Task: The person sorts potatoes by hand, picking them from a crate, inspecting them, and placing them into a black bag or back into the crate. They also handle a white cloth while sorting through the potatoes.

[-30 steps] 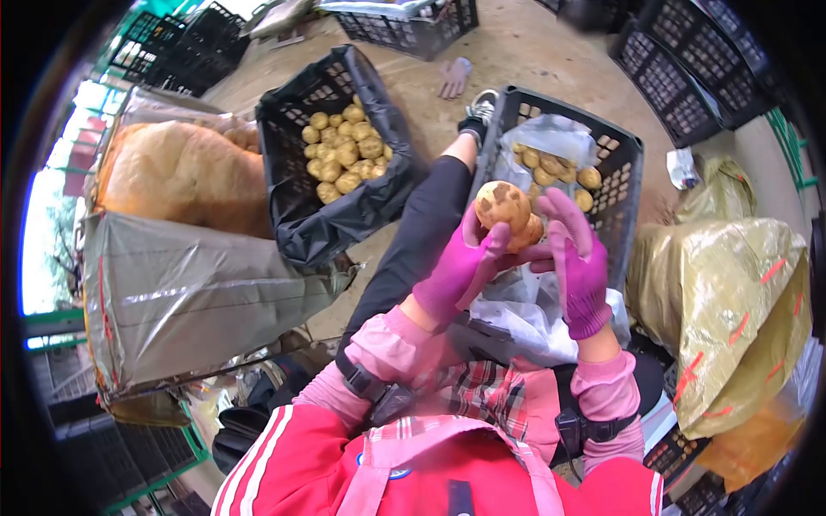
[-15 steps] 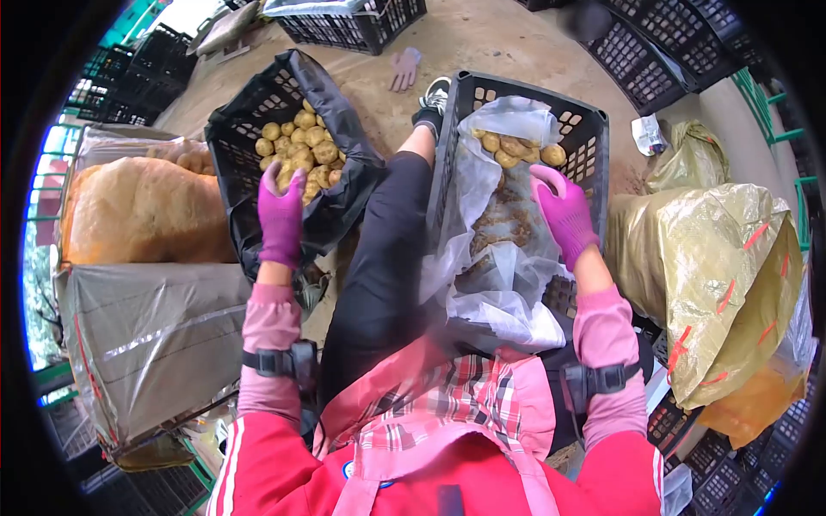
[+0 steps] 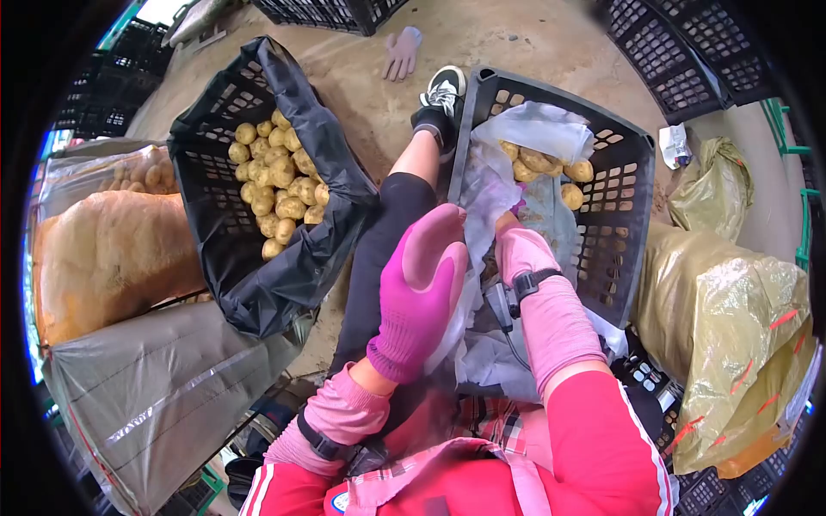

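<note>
My left hand [image 3: 422, 288], in a magenta glove with a paler palm, is held up beside the right crate's near left edge. Its fingers are stretched out and the thumb stands apart, with nothing in it. My right hand [image 3: 517, 206] reaches down into the right black crate [image 3: 632, 193]; only a bit of magenta glove shows past the wrist, and its fingers are hidden. A cloudy plastic liner [image 3: 492, 185] lies around that hand. Several potatoes [image 3: 535, 162] rest at the crate's far end. More potatoes [image 3: 280, 172] fill part of the left crate [image 3: 194, 163], lined with black plastic [image 3: 340, 202].
A loose glove [image 3: 402, 53] lies on the floor beyond the crates. Bulging sacks stand at the left [image 3: 116, 254] and right [image 3: 731, 318]. Stacked black crates [image 3: 680, 52] are at the far right. My shoe [image 3: 444, 93] is between the two potato crates.
My left hand has moved right, from over the left crate's potatoes to beside the right crate. My right hand has gone left and deeper into the right crate. The view has shifted slightly.
</note>
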The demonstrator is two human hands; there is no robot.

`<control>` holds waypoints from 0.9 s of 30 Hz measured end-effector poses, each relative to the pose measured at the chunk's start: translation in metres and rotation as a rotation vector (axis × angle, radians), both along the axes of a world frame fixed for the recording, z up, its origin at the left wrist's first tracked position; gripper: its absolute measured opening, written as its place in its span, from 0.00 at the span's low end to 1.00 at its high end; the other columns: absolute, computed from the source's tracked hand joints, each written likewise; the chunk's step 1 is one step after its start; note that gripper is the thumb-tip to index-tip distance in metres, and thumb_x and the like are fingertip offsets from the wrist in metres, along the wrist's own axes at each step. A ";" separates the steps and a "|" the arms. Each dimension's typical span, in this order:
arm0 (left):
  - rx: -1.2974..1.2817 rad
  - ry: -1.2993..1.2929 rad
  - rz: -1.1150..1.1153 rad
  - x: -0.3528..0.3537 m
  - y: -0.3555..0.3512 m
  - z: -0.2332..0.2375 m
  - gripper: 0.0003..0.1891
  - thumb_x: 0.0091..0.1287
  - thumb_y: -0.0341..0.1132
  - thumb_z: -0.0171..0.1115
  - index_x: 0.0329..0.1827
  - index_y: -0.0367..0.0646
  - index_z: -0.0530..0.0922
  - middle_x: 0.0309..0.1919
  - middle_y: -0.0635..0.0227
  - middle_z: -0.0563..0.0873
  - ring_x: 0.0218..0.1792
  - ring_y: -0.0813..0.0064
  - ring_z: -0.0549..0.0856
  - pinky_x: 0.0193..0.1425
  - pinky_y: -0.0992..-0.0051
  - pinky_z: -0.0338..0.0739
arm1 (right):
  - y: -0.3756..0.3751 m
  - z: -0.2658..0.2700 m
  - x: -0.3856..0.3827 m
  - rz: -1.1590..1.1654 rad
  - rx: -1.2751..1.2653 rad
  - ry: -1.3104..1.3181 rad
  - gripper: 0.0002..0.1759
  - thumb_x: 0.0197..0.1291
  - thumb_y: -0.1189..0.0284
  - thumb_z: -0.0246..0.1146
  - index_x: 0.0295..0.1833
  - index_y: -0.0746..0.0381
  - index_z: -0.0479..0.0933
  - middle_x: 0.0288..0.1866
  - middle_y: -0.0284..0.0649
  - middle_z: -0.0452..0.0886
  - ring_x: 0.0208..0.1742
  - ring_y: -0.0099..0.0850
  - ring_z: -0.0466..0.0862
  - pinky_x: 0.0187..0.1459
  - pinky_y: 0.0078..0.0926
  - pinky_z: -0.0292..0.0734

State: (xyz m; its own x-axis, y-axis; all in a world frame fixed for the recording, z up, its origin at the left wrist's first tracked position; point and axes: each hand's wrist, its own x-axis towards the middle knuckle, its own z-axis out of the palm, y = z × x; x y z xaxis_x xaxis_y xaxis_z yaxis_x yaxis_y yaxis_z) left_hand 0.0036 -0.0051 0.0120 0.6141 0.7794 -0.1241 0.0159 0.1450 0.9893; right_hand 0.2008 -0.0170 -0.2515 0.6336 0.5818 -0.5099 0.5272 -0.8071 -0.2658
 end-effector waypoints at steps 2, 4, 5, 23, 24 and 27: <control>-0.040 0.021 -0.014 0.001 0.001 0.002 0.19 0.73 0.26 0.55 0.66 0.33 0.70 0.61 0.59 0.79 0.60 0.71 0.80 0.66 0.72 0.72 | -0.002 -0.023 -0.003 -0.088 0.012 0.030 0.33 0.60 0.62 0.62 0.72 0.55 0.66 0.63 0.46 0.76 0.61 0.43 0.79 0.61 0.43 0.75; -0.065 0.020 -0.041 0.003 0.002 0.006 0.19 0.73 0.26 0.55 0.66 0.33 0.70 0.61 0.59 0.79 0.60 0.71 0.80 0.66 0.72 0.73 | -0.007 -0.035 -0.003 -0.180 0.059 0.069 0.33 0.61 0.64 0.62 0.72 0.55 0.65 0.63 0.45 0.75 0.61 0.41 0.79 0.60 0.43 0.75; -0.070 0.013 -0.048 0.004 0.003 0.005 0.19 0.73 0.26 0.55 0.66 0.33 0.70 0.61 0.59 0.79 0.60 0.70 0.79 0.66 0.71 0.73 | -0.011 -0.038 -0.003 -0.237 0.107 0.099 0.33 0.61 0.64 0.62 0.72 0.55 0.65 0.63 0.45 0.75 0.61 0.41 0.79 0.60 0.43 0.76; -0.677 0.018 -0.515 0.004 -0.009 0.004 0.31 0.76 0.48 0.53 0.76 0.45 0.58 0.61 0.59 0.74 0.54 0.70 0.82 0.57 0.71 0.83 | -0.122 0.294 -0.027 0.200 0.926 0.709 0.38 0.71 0.52 0.57 0.75 0.66 0.59 0.70 0.47 0.70 0.71 0.39 0.70 0.70 0.34 0.64; -0.609 -0.013 -0.512 0.003 -0.010 0.004 0.31 0.76 0.48 0.53 0.77 0.45 0.58 0.61 0.60 0.74 0.55 0.70 0.82 0.57 0.71 0.82 | -0.126 0.291 -0.037 0.166 0.921 0.674 0.38 0.70 0.51 0.57 0.75 0.66 0.59 0.70 0.48 0.70 0.71 0.39 0.70 0.70 0.34 0.63; -0.400 -0.075 -0.490 0.001 -0.016 -0.009 0.30 0.77 0.49 0.52 0.76 0.46 0.59 0.62 0.61 0.74 0.56 0.72 0.81 0.59 0.71 0.81 | -0.135 0.280 -0.053 0.057 0.901 0.610 0.38 0.69 0.52 0.60 0.74 0.65 0.61 0.70 0.47 0.70 0.71 0.36 0.71 0.69 0.32 0.66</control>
State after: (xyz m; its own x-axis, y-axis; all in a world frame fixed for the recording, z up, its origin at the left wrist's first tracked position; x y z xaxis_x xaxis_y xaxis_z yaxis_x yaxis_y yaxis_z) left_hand 0.0042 -0.0215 0.0026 0.9063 0.3079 -0.2896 0.1064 0.4967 0.8614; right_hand 0.1480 -0.1516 0.0283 0.3791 0.9198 -0.1011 0.1363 -0.1636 -0.9771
